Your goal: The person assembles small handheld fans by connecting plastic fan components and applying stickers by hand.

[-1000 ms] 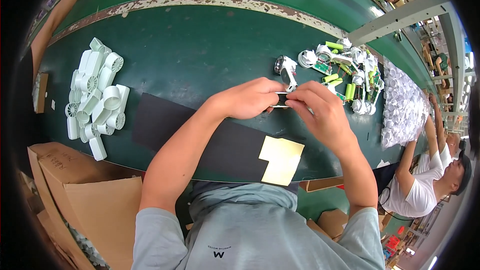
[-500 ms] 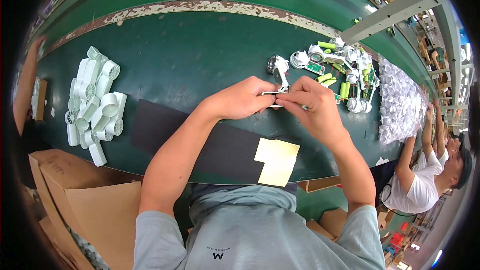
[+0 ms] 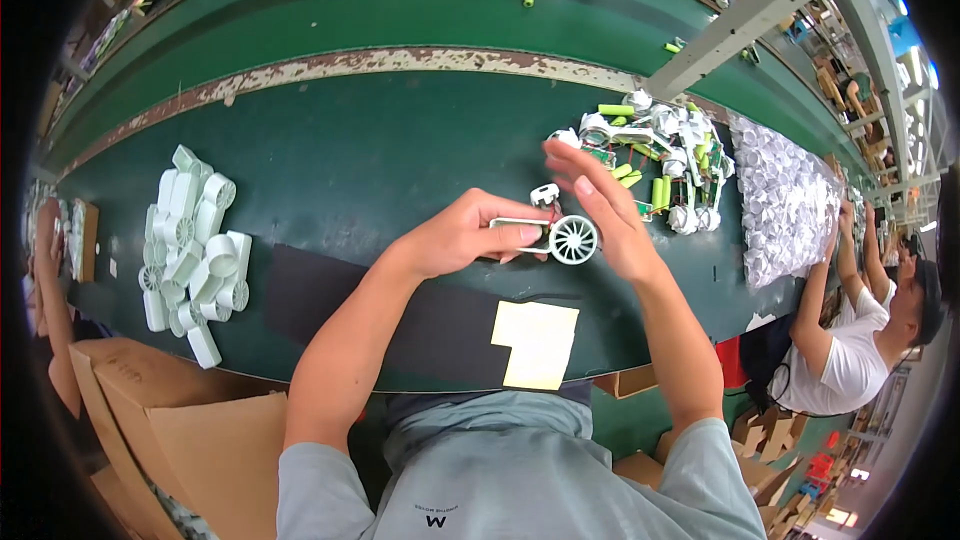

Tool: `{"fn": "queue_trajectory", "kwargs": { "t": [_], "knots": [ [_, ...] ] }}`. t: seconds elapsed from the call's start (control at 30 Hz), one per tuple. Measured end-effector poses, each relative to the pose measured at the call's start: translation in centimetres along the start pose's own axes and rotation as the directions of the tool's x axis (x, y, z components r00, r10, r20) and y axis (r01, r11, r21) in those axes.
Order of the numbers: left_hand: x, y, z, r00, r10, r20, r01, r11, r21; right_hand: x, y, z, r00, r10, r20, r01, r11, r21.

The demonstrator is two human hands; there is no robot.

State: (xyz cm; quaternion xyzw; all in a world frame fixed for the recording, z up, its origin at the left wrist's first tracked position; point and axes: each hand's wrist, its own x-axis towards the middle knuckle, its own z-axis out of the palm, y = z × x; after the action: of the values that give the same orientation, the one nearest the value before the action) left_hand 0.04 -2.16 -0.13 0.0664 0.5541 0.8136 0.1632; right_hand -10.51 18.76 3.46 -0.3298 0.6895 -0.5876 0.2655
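Note:
My left hand [image 3: 475, 235] is closed round the handle of a pale fan housing [image 3: 574, 240], whose round spoked grille faces up at its right end. A small white part [image 3: 545, 195] with thin reddish wires sits just beyond the handle. My right hand [image 3: 608, 215] is open beside the grille, fingers stretched away from me and a little blurred; whether its palm edge touches the grille, I cannot tell. To the left lies a heap of pale green-white fan housings [image 3: 190, 260]. Fan inner assemblies [image 3: 665, 155] with lime-green batteries and circuit boards are piled beyond my right hand.
A clear bag of small white parts [image 3: 785, 210] lies at the right. A black mat [image 3: 400, 315] with yellow paper [image 3: 538, 345] is near me. A raised chipped strip [image 3: 400, 60] borders a green belt carrying parts. Cardboard boxes [image 3: 220, 440] stand lower left; co-workers sit on both sides.
My right hand has let go of its pinch and opened out beside the piece. The piece in my left hand has turned, so its spoked grille now shows. The whole view has shifted slightly.

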Motion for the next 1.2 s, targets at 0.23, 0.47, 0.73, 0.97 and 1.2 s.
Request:
{"fn": "queue_trajectory", "kwargs": {
  "t": [0.23, 0.47, 0.73, 0.97, 1.2],
  "knots": [
    [-0.3, 0.3, 0.3, 0.977, 0.208, 0.038, -0.210, 0.976, 0.052, 0.1, -0.2, 0.0, 0.916, 0.261, 0.305, -0.357, 0.877, 0.322],
    [0.4, 0.8, -0.2, 0.971, -0.065, -0.231, 0.112, 0.974, 0.195, -1.8, -2.5, -2.5, 0.983, 0.140, -0.115, -0.144, 0.989, -0.028],
    [0.3, -0.1, -0.5, 0.997, -0.054, -0.057, 0.051, 0.997, -0.054, -1.6, -2.9, 1.0, 0.950, -0.273, -0.152, 0.182, 0.878, -0.443],
    [0.3, 0.8, 0.6, 0.988, -0.053, -0.144, 0.070, 0.991, 0.116, -1.5, -2.4, 0.8, 0.940, -0.331, -0.084, 0.255, 0.843, -0.474],
    [0.7, 0.5, 0.6, 0.981, -0.095, -0.171, 0.131, 0.967, 0.217, -0.6, -2.4, 0.7, 0.917, -0.398, -0.033, 0.329, 0.798, -0.505]
  ]
}}
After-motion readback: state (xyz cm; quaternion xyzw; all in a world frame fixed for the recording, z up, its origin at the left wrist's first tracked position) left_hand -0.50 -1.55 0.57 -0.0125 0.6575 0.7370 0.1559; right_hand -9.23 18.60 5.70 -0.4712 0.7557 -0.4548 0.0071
